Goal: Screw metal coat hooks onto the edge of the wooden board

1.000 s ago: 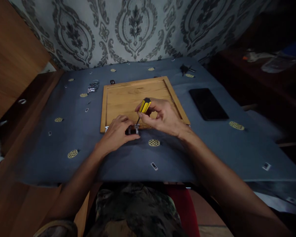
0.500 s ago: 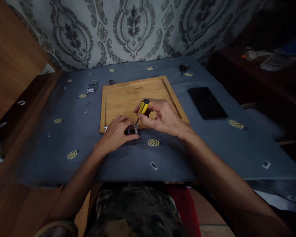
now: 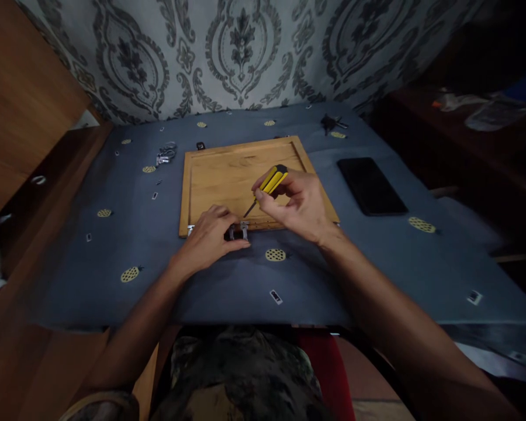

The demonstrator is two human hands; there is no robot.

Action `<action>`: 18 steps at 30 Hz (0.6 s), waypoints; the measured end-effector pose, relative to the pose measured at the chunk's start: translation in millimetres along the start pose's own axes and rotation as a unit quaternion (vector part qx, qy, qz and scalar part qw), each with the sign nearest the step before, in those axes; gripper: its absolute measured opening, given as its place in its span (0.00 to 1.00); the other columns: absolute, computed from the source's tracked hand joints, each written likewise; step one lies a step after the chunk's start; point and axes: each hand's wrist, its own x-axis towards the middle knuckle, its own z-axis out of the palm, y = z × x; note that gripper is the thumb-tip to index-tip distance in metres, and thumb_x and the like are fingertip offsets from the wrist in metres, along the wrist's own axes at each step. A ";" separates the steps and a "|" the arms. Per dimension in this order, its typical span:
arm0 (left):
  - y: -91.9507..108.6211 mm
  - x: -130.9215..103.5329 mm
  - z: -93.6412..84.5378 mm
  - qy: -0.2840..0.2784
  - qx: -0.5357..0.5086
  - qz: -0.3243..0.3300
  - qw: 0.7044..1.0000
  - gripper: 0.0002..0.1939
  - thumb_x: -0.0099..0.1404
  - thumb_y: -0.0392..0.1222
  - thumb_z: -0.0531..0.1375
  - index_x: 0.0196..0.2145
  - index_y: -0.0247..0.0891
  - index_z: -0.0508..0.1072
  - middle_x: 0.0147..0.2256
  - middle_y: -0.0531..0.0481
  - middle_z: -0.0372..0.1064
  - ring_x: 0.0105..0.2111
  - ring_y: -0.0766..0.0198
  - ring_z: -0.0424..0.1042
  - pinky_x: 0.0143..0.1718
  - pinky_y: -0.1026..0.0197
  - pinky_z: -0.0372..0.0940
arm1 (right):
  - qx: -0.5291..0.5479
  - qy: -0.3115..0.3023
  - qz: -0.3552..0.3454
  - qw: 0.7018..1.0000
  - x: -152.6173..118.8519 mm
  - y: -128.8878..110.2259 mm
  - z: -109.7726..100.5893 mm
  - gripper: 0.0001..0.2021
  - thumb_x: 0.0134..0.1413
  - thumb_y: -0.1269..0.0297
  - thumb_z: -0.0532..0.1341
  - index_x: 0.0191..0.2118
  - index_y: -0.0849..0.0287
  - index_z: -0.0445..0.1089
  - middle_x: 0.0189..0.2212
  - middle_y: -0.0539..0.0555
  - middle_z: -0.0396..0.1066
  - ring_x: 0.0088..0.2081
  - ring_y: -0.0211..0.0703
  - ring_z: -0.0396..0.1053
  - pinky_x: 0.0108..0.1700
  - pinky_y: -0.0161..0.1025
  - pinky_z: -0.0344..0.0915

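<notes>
My right hand (image 3: 298, 202) grips a yellow and black screwdriver (image 3: 272, 180), tilted, with its tip just above a small metal fitting (image 3: 244, 230). That fitting, which looks like a latch or handle, sits at the near edge of a wooden panel (image 3: 219, 181) with a raised frame. My left hand (image 3: 213, 233) is closed around the fitting's left part, thumb below and fingers above, hiding some of it. Another metal piece (image 3: 190, 230) shows at the panel's near left corner, beside my left hand.
A black phone or tablet (image 3: 370, 186) lies right of the panel. Metal hardware (image 3: 166, 153) lies to the left, a small black piece (image 3: 200, 146) behind the panel, and a dark object (image 3: 332, 123) at the far right. A patterned curtain (image 3: 241, 52) hangs behind the blue cloth (image 3: 228, 292).
The screwdriver has lifted off the fitting and leans further right, as my right hand moved slightly right. My left hand stays on the fitting.
</notes>
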 end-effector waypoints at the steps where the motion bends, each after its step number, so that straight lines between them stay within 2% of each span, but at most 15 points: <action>1: -0.5 -0.1 0.3 0.000 0.002 0.004 1.000 0.14 0.64 0.49 0.73 0.39 0.38 0.77 0.38 0.48 0.72 0.43 0.52 0.71 0.44 0.54 0.65 | 0.005 0.005 0.003 1.000 0.1 -0.4 -0.2 0.03 0.55 0.65 0.63 0.32 0.57 0.72 0.28 0.49 0.72 0.28 0.36 0.67 0.30 0.36 0.65; 18: -2.5 -0.7 2.6 -0.005 0.006 0.003 1.000 0.14 0.65 0.49 0.72 0.41 0.37 0.77 0.42 0.46 0.73 0.46 0.51 0.71 0.48 0.51 0.67 | 0.004 -0.023 0.024 0.999 0.3 0.1 4.2 0.03 0.51 0.65 0.63 0.29 0.57 0.71 0.25 0.48 0.69 0.25 0.36 0.65 0.28 0.36 0.62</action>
